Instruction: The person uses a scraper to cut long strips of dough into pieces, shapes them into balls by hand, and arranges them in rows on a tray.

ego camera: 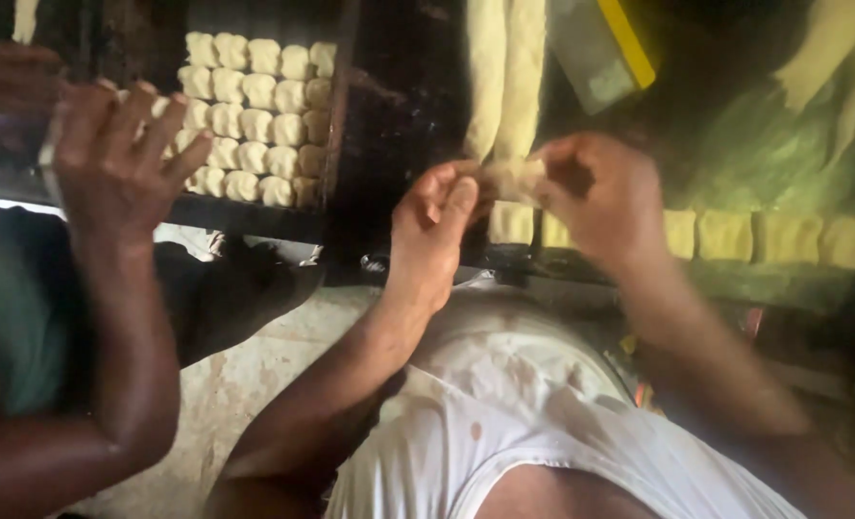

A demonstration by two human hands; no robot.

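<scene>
Dim and dark, the bench [399,125] carries dough everywhere. Both forearms reach forward and meet over its edge: the left hand [434,226] and right hand [605,197] pinch one small dough piece [514,178] between closed fingertips. Cut dough squares [764,237] line the near edge. A co-worker's hand [120,159] rises beside a dark tray [336,115] packed with dough lumps [255,115].

top: white sleeveless vest [543,423], thin fabric, brownish stains on the chest, scooped neckline
arms: bare from the shoulder, no sleeves
left hand [435,223]: bare, no glove, no ring seen
right hand [605,200]: bare, no glove
wrists: no watch or band
</scene>
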